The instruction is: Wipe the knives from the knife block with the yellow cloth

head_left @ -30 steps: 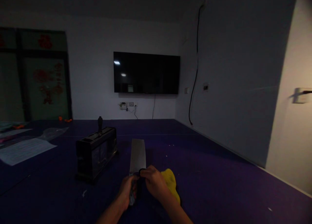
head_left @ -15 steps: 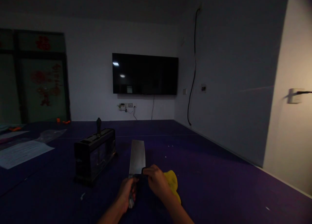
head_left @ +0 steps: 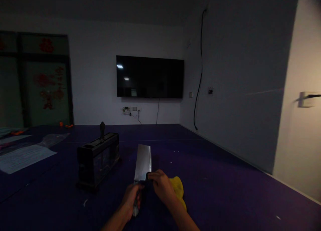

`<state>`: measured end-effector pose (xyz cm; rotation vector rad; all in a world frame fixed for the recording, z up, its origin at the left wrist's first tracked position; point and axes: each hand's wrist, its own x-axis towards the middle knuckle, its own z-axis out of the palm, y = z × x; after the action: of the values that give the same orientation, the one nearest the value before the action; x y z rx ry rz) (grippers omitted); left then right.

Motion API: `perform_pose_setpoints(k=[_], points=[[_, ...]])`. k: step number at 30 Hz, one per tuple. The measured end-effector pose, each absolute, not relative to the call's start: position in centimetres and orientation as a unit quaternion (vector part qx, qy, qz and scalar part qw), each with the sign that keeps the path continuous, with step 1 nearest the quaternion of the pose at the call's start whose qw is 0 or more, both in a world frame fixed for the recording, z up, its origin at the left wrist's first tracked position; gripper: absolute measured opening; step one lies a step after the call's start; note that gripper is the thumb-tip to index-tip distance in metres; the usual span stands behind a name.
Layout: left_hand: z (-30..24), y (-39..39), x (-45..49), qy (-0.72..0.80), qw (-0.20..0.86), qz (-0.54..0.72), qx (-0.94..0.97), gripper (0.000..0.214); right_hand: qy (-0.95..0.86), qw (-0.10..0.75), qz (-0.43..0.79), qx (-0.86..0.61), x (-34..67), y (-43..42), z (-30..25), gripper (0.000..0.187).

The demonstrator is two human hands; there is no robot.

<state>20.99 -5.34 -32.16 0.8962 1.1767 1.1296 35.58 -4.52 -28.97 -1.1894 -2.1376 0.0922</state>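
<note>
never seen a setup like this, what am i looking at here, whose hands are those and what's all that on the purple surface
There's no machine: these are a person's bare hands, seen from a camera worn on their head, looking forward and down. The left hand grips a cleaver by its handle, blade pointing away. The right hand pinches a small black thing near the blade; it's too dark to name. Beside the right wrist is something yellow. On the purple surface, to the left, stands a black box with a dark handle sticking up; further left lies a white sheet.
</note>
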Motion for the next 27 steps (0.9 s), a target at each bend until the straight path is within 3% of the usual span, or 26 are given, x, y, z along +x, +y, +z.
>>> perform_pose_setpoints(k=[11,27], points=[[-31.96,-5.17,20.91,0.51,0.59,0.514,0.358,0.023,-0.844,0.302,0.027,-0.442,35.31,-4.57,-29.21,0.045],[-31.86,-5.34,20.99,0.517,0.592,0.496,0.37,0.023,-0.829,0.343,0.038,-0.44,35.46,-4.83,-29.03,0.045]])
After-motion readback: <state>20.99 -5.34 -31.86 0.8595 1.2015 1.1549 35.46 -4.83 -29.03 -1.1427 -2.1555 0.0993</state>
